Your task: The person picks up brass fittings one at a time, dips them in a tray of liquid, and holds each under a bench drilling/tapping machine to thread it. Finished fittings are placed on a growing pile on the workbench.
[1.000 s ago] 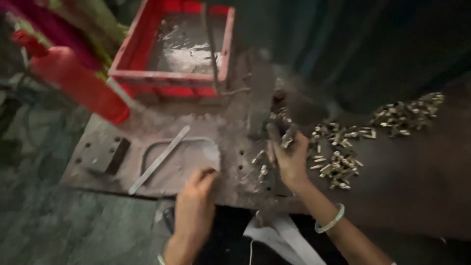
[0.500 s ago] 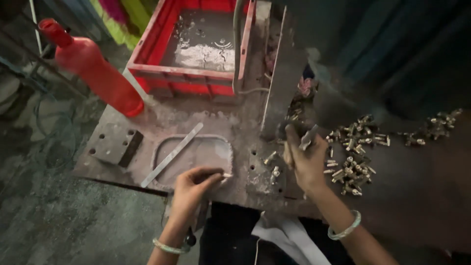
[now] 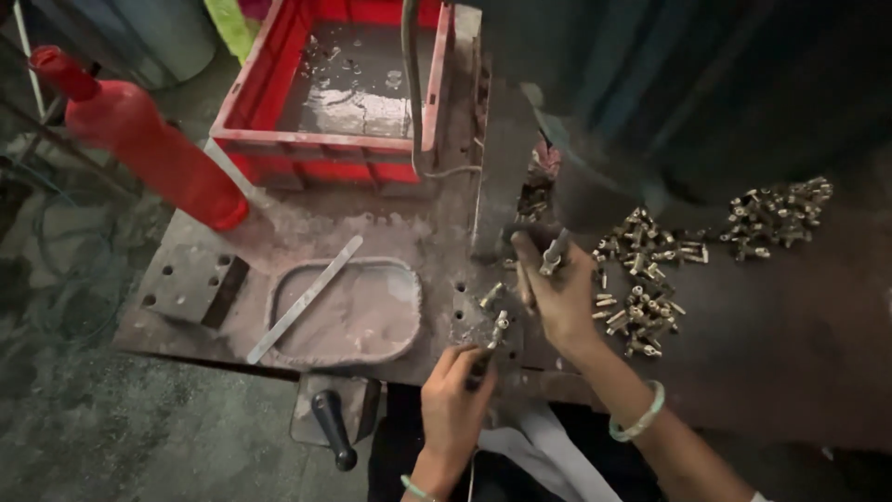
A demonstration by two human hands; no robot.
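Near bench edge [image 3: 279,358]: left hand [image 3: 455,404], right hand [image 3: 557,293].

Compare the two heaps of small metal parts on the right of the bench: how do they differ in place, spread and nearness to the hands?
The near heap lies beside the right hand, almost touching it; the far heap sits further right, well apart from both hands. The near heap is looser, with strays trailing toward the left hand; the far heap is tighter and smaller. Both hold similar short, pale metal pieces on the same dark bench.
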